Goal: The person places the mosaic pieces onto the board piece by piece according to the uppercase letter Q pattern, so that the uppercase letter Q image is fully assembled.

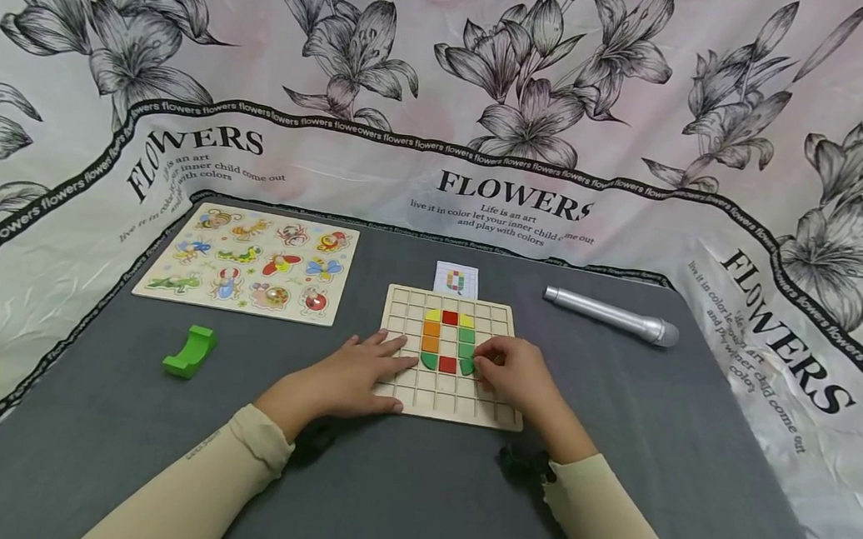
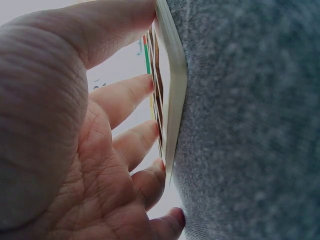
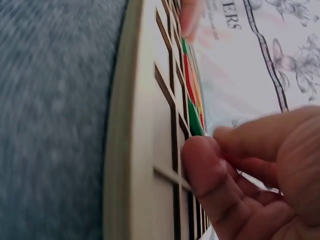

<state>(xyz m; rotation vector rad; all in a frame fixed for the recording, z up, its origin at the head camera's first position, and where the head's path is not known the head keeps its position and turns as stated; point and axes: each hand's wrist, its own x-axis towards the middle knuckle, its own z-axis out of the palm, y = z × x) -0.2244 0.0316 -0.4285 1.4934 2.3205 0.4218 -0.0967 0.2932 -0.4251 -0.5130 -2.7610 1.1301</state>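
Note:
A square wooden grid board [image 1: 422,398] lies on the table, with red, yellow, orange and green tiles set in a ring. My left hand [image 1: 352,374] rests spread over its left side, fingertips on the grid and thumb at the near edge. In the left wrist view the thumb and fingers touch the board's surface [image 2: 172,75]. At the ring's lower right, my right hand [image 1: 517,380] pinches a green tile [image 3: 195,120] between thumb and forefinger; the fingers partly hide it. A small pattern card [image 1: 457,280] with a similar coloured ring lies just behind the board.
A wooden insect puzzle [image 1: 252,261] lies at the back left, with a green curved block [image 1: 190,353] in front of it. To the right is a silver microphone [image 1: 609,315]. A flower-printed cloth [image 1: 379,166] stands behind the grey table [image 1: 401,493].

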